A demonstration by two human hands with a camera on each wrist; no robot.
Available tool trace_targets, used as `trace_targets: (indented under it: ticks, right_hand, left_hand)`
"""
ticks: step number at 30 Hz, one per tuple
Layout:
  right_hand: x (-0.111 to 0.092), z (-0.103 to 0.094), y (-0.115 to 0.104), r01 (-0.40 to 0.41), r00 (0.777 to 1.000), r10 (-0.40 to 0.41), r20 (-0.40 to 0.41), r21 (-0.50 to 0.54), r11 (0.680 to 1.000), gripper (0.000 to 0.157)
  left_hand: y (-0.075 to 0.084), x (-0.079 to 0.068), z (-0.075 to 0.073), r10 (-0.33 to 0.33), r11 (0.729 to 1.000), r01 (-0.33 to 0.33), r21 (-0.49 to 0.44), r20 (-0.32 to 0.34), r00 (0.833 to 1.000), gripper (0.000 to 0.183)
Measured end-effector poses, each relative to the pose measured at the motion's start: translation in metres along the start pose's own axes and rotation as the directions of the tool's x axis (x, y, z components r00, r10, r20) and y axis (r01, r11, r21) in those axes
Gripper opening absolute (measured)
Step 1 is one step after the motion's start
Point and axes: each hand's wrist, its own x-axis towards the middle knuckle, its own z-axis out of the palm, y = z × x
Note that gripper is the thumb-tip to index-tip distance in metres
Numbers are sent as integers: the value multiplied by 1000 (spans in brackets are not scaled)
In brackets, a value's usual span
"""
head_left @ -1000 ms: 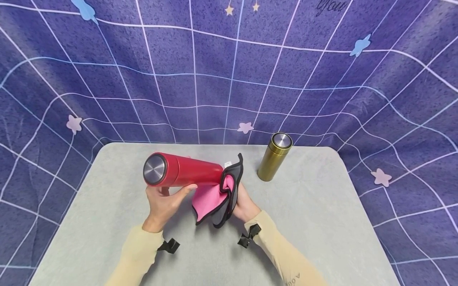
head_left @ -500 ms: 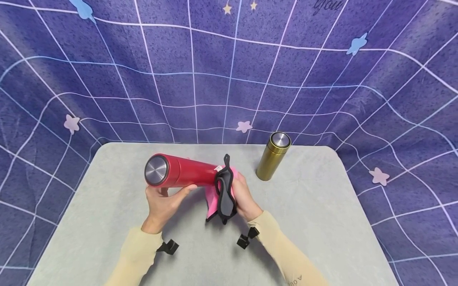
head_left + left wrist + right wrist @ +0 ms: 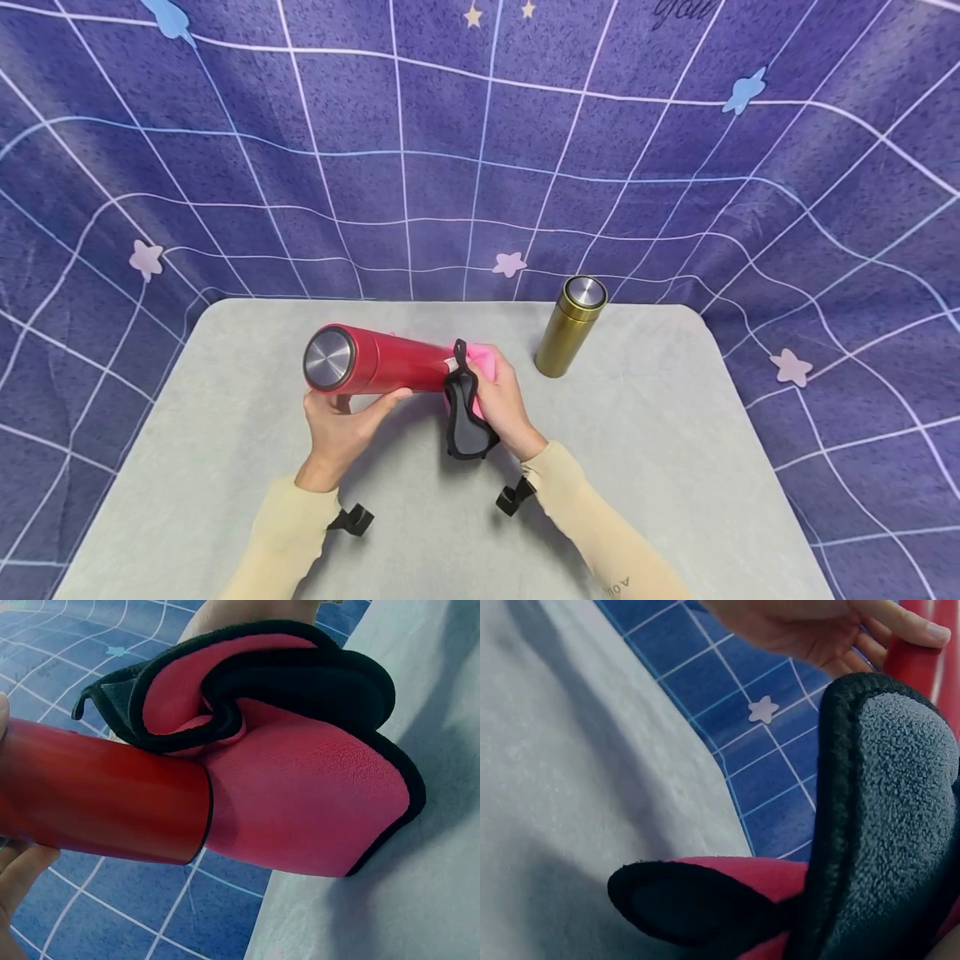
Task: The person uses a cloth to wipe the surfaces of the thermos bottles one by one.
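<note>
A red thermos bottle [image 3: 405,362] with a steel-topped lid lies sideways above the table, lid end to the left. My left hand [image 3: 337,429] grips it from below near the lid, thumb along its side. At its other end, my right hand [image 3: 504,404] holds a bunched cloth [image 3: 468,417], pink on one side and dark grey on the other, with black edging. In the left wrist view the pink side of the cloth [image 3: 315,791] lies by the bottle's base. A grey fold [image 3: 900,795] fills much of the right wrist view. The right fingertips are largely hidden by the cloth.
A gold thermos bottle [image 3: 570,329] stands upright on the grey table [image 3: 675,433], right of the right hand. A purple grid-patterned curtain [image 3: 450,167] hangs along the back and sides. Each wrist carries a small black camera mount [image 3: 352,520].
The right hand has turned and bunched the cloth round the bottle's base end, so less pink shows and more of the grey side. The left hand and bottle have barely moved.
</note>
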Motion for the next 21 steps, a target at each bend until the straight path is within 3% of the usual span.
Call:
trace_targets:
  ticks: [8,14,21]
  right_hand:
    - [3,-2,-1,83,996,-87,-26,-144,986,27]
    - [1,-9,-3,98,994,-103,-39,-120,988,24]
    - [-8,-25,-1,76,995,-83,-50,-121,990,24]
  left_hand:
    - [3,2,-1,-24,1000,24,19,-10,1000,72]
    - [2,5,-3,-63,994,63,89,-8,998,66]
    - [-2,8,-4,-154,959,148,240,3,988,55]
